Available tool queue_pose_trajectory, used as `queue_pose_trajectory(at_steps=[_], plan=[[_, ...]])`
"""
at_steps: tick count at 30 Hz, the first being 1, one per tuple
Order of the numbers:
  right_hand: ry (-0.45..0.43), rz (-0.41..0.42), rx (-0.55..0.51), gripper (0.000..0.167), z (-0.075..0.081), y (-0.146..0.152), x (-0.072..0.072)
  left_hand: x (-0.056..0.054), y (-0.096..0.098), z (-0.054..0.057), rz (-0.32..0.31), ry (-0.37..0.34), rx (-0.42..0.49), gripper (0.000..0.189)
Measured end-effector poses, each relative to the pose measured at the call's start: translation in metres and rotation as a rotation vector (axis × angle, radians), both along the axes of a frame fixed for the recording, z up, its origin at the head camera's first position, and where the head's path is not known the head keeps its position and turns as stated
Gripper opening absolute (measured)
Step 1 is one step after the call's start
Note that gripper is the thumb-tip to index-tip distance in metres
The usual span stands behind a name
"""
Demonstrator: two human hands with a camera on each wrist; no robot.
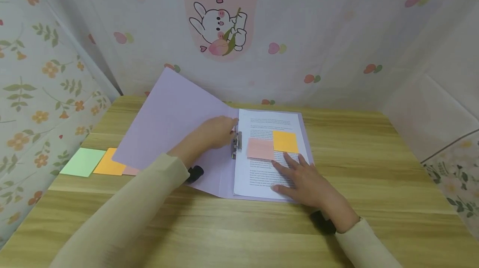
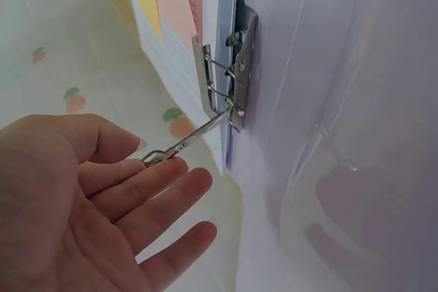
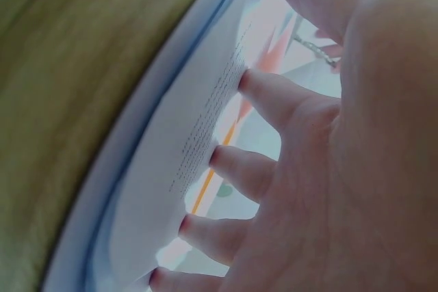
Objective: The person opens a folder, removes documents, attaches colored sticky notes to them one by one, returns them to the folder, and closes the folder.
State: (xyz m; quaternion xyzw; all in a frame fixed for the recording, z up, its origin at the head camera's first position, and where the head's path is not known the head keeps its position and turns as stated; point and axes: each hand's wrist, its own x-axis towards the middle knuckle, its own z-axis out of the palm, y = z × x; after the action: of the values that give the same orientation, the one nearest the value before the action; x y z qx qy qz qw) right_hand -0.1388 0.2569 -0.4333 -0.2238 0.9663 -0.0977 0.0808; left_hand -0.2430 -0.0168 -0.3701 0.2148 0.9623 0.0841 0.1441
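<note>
A lilac folder point(image 1: 179, 122) lies open on the table, its left cover tilted up. A stack of printed sheets point(image 1: 258, 180) sits on its right side, beside the metal lever clip point(image 1: 236, 145) at the spine. At the clip's raised lever point(image 2: 188, 141), my left hand point(image 1: 218, 132) holds the end between thumb and index finger, the other fingers spread. With fingers spread, my right hand point(image 1: 303, 180) rests its fingertips on the top sheet. A pink sticky note point(image 1: 260, 149) and an orange sticky note point(image 1: 285, 141) lie on that sheet, just beyond the right fingertips.
Left of the folder lie a green sticky pad point(image 1: 83, 162) and an orange sticky pad point(image 1: 109, 163); a pink one point(image 1: 130, 171) is partly under the cover. A patterned cloth point(image 1: 292, 72) hangs behind the wooden table point(image 1: 359, 155).
</note>
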Motion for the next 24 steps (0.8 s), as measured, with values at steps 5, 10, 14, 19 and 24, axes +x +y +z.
queue_pose_trajectory(at_steps=[5,10,14,19,24], plan=[[-0.005,-0.004,0.002,0.069,0.002,-0.002,0.0,0.01,0.0,0.001,-0.018,0.041,-0.011,0.054],[-0.013,-0.013,0.005,0.069,0.002,-0.002,0.001,0.018,-0.001,0.001,-0.022,0.05,0.005,0.052],[-0.013,-0.012,0.005,0.068,0.002,-0.001,0.0,0.024,-0.001,0.0,-0.031,0.056,0.017,0.052],[0.002,-0.007,0.003,0.069,0.0,0.0,0.0,0.032,-0.002,-0.001,-0.039,0.049,0.038,0.05],[0.007,-0.003,-0.002,0.068,0.0,-0.001,0.0,0.039,-0.004,0.0,-0.05,0.07,0.055,0.047]])
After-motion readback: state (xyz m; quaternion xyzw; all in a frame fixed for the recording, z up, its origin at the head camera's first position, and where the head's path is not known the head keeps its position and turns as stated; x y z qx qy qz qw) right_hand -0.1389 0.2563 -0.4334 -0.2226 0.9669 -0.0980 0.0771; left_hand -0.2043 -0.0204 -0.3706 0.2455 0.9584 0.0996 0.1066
